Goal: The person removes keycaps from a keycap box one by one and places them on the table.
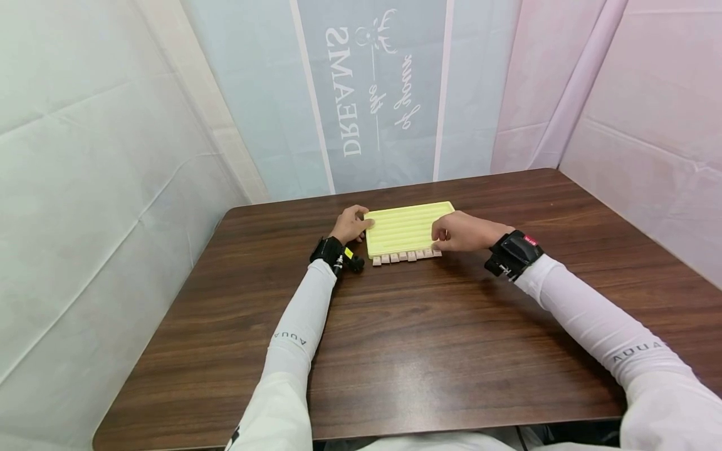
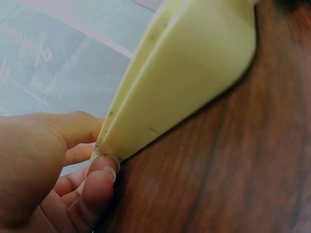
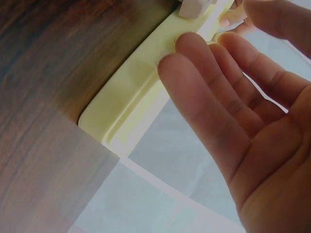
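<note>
A pale yellow ridged tray (image 1: 403, 228) lies toward the far side of the table. Along its near edge runs a row of several small beige blocks (image 1: 403, 256); one such block (image 3: 195, 8) shows at the tray's edge in the right wrist view. My left hand (image 1: 351, 223) pinches the tray's left end, thumb and fingers on either side of its rim in the left wrist view. Over the tray's right end, my right hand (image 1: 465, 230) has its fingertips close to the last block in the row. Its fingers bend loosely in the right wrist view, with nothing seen between them.
The dark wood-grain table (image 1: 406, 351) stretches between the tray and my body. Behind it hangs a grey-blue curtain (image 1: 383, 94) with lettering, and pale cloth walls stand at both sides. Each wrist wears a black strapped camera (image 1: 514, 254).
</note>
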A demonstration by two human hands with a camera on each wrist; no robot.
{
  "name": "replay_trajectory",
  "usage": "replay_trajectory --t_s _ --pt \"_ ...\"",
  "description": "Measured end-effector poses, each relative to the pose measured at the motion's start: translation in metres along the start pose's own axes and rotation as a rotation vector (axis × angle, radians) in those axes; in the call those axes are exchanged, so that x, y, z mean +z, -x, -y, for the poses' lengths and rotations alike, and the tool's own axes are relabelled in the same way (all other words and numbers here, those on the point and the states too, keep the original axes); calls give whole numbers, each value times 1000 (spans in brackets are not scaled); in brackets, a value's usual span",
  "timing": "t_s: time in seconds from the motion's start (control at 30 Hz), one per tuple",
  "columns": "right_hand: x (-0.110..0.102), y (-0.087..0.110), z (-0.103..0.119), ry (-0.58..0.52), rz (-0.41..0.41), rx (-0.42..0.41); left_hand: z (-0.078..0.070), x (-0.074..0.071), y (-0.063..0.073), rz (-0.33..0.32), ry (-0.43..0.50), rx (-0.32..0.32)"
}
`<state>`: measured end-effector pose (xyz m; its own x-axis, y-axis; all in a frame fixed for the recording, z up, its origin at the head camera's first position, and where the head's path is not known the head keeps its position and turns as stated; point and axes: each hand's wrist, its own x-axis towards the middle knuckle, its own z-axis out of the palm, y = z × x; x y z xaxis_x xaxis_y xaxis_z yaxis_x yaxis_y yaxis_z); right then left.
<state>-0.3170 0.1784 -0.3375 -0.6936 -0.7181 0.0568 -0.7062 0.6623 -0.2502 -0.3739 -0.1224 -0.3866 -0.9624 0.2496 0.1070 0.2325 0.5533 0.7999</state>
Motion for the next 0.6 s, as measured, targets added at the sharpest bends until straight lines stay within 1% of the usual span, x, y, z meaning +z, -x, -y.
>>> replay_trajectory --t_s 0.1,0.23,0.4,0.5,0.6 --pt "-1 2 -3 -18 -12 28 2 1 -2 -2 0 7" --pt "-3 2 -8 -21 -30 39 7 0 -5 -3 -20 -8" --pt "-7 0 -11 9 -72 98 10 -4 -3 -6 -35 -9" --pt "-11 -1 -14 19 -109 150 8 -8 0 -21 -51 1" --pt "-15 -3 -22 37 -182 205 4 -11 3 -34 -88 12"
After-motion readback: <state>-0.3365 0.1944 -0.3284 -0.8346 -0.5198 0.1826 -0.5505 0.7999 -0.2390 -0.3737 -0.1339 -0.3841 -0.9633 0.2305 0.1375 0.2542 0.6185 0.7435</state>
